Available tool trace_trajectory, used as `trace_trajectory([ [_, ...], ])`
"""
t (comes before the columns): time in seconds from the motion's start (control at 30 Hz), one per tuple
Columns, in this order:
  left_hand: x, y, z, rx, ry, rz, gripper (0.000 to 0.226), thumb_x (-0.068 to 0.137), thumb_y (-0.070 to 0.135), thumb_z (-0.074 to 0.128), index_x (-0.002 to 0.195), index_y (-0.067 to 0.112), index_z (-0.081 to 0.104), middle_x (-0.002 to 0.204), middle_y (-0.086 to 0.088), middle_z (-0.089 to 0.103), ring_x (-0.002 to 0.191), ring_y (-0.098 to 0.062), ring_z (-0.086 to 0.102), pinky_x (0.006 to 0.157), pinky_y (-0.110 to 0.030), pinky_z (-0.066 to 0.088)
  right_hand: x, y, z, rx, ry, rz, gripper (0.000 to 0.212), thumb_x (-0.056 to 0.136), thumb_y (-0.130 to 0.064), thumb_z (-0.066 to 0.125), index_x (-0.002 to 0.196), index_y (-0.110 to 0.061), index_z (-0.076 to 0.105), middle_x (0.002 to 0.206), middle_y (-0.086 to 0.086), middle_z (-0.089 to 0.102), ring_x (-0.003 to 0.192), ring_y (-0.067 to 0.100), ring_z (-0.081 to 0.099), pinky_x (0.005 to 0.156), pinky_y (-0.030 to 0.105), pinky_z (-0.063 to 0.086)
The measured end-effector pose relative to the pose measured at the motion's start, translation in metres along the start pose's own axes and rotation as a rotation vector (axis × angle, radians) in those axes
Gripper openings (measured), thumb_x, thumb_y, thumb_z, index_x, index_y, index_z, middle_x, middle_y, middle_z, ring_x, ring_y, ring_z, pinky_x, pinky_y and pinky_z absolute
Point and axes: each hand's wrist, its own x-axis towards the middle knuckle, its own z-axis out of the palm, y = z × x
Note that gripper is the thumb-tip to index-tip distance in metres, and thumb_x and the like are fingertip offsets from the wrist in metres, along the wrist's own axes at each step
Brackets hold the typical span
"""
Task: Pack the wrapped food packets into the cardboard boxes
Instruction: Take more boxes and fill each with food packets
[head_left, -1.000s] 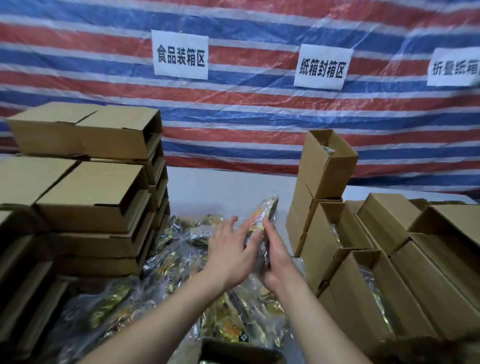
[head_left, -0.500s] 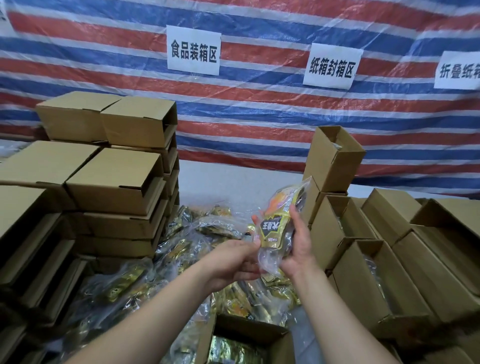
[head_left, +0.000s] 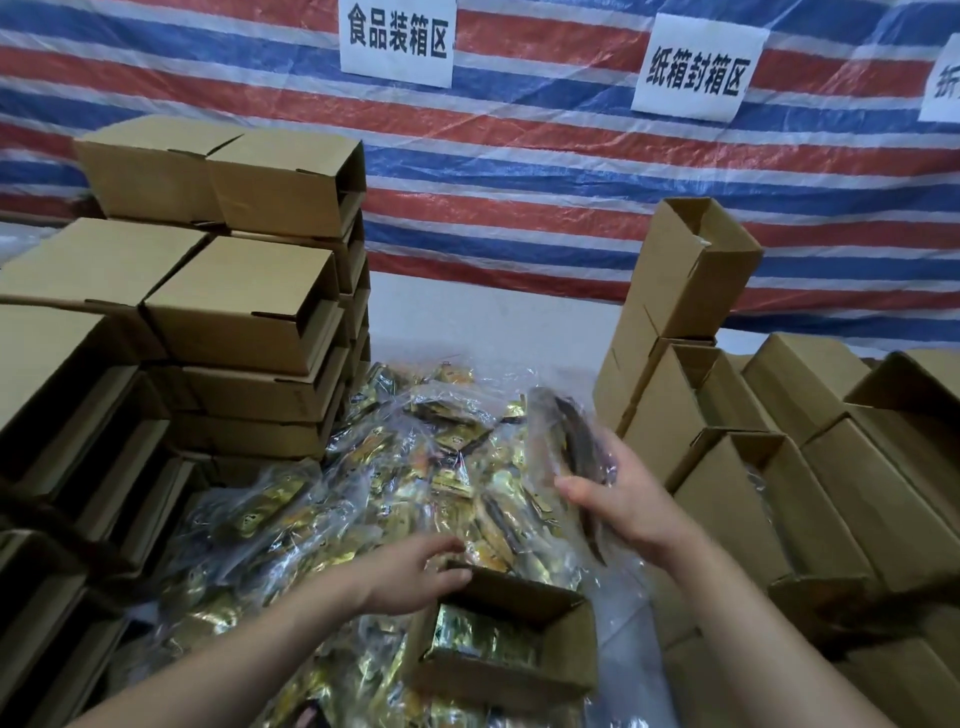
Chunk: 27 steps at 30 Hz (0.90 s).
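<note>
A heap of clear-wrapped gold and yellow food packets (head_left: 415, 467) covers the middle of the table. My right hand (head_left: 623, 504) grips one wrapped packet (head_left: 566, 436) edge-on above the heap. Just below it stands an open cardboard box (head_left: 519, 670) with a gold packet lying inside. My left hand (head_left: 415, 577) reaches over the heap with relaxed fingers and touches the box's far left corner; it holds nothing.
Stacks of cardboard boxes (head_left: 244, 306) rise on the left. More open boxes (head_left: 737, 499), some with packets inside, crowd the right, one tilted box (head_left: 696, 265) on top. A striped tarpaulin with white signs (head_left: 397, 39) hangs behind the white table (head_left: 493, 312).
My right hand has lowered the packet and turned it edge-on. My left hand let go of the packet and dropped to the open box's corner. The view tilted down.
</note>
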Motion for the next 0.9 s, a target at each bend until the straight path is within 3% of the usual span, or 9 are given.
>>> trace_trajectory([
  [0.1, 0.001, -0.016, 0.016, -0.072, -0.015, -0.058, 0.044, 0.101, 0.055, 0.040, 0.142, 0.039, 0.043, 0.139, 0.009, 0.053, 0.113, -0.004, 0.053, 0.099, -0.026, 0.044, -0.012, 0.009, 0.013, -0.340, -0.250, 0.055, 0.076, 0.064, -0.062, 0.076, 0.131, -0.069, 0.039, 0.138, -0.035, 0.045, 0.124, -0.010, 0.048, 0.106, 0.022, 0.039],
  [0.23, 0.003, -0.023, 0.024, -0.228, 0.033, -0.046, 0.049, 0.102, 0.054, 0.035, 0.148, 0.038, 0.040, 0.150, 0.008, 0.045, 0.134, -0.010, 0.044, 0.114, -0.036, 0.036, -0.013, 0.026, 0.039, -0.542, -0.527, 0.152, 0.071, 0.077, -0.046, 0.074, 0.136, -0.065, 0.040, 0.125, -0.019, 0.061, 0.107, 0.003, 0.062, 0.094, 0.029, 0.053],
  [0.33, 0.003, -0.028, 0.029, -0.248, 0.048, -0.044, 0.051, 0.104, 0.051, 0.033, 0.151, 0.032, 0.034, 0.154, 0.010, 0.037, 0.135, -0.003, 0.035, 0.113, -0.025, 0.029, -0.010, 0.037, 0.047, -0.602, -0.640, 0.177, 0.073, 0.080, -0.044, 0.071, 0.137, -0.069, 0.033, 0.142, -0.025, 0.049, 0.123, 0.000, 0.051, 0.103, 0.025, 0.043],
  [0.4, 0.002, -0.029, 0.028, -0.282, 0.050, -0.047, 0.050, 0.104, 0.049, 0.033, 0.150, 0.030, 0.036, 0.151, 0.011, 0.040, 0.133, -0.001, 0.036, 0.107, -0.018, 0.029, -0.008, 0.044, 0.048, -0.584, -0.653, 0.222, 0.074, 0.082, -0.042, 0.070, 0.147, -0.053, 0.036, 0.152, -0.020, 0.042, 0.134, 0.004, 0.043, 0.113, 0.027, 0.035],
  [0.47, 0.001, -0.028, 0.026, -0.354, 0.038, -0.045, 0.039, 0.105, 0.046, 0.034, 0.141, 0.035, 0.044, 0.140, 0.011, 0.051, 0.126, 0.000, 0.048, 0.099, -0.012, 0.036, -0.005, 0.052, 0.048, -0.608, -0.679, 0.252, 0.072, 0.084, -0.040, 0.070, 0.149, -0.043, 0.039, 0.152, -0.018, 0.042, 0.134, 0.003, 0.042, 0.111, 0.022, 0.033],
  [0.57, 0.000, -0.023, 0.026, -0.374, 0.036, -0.039, 0.030, 0.105, 0.045, 0.034, 0.131, 0.039, 0.048, 0.125, 0.014, 0.058, 0.113, 0.004, 0.054, 0.088, -0.010, 0.041, -0.001, 0.061, 0.057, -0.651, -0.736, 0.263, 0.072, 0.083, -0.041, 0.068, 0.148, -0.047, 0.037, 0.147, -0.018, 0.047, 0.126, 0.005, 0.050, 0.106, 0.023, 0.040],
  [0.7, 0.001, -0.025, 0.030, -0.387, 0.077, -0.051, 0.039, 0.107, 0.044, 0.029, 0.138, 0.030, 0.047, 0.120, 0.012, 0.060, 0.110, -0.003, 0.056, 0.101, -0.027, 0.044, 0.005, 0.080, 0.081, -0.655, -0.713, 0.278, 0.063, 0.087, -0.041, 0.061, 0.142, -0.056, 0.036, 0.133, -0.004, 0.060, 0.103, 0.016, 0.065, 0.094, 0.037, 0.054],
  [0.77, 0.000, -0.026, 0.031, -0.410, 0.062, -0.058, 0.040, 0.107, 0.044, 0.028, 0.140, 0.028, 0.046, 0.115, 0.012, 0.060, 0.105, -0.001, 0.056, 0.097, -0.025, 0.044, 0.004, 0.094, 0.090, -0.735, -0.707, 0.249, 0.058, 0.091, -0.038, 0.060, 0.144, -0.045, 0.038, 0.136, 0.001, 0.058, 0.110, 0.022, 0.061, 0.098, 0.038, 0.050],
  [0.9, 0.002, -0.024, 0.041, -0.385, 0.071, -0.067, 0.041, 0.107, 0.044, 0.030, 0.144, 0.031, 0.041, 0.133, 0.005, 0.053, 0.124, -0.010, 0.049, 0.109, -0.032, 0.039, -0.003, 0.127, 0.107, -0.848, -0.730, 0.269, 0.057, 0.098, -0.024, 0.058, 0.151, -0.030, 0.038, 0.143, 0.005, 0.052, 0.125, 0.026, 0.052, 0.105, 0.037, 0.042],
])
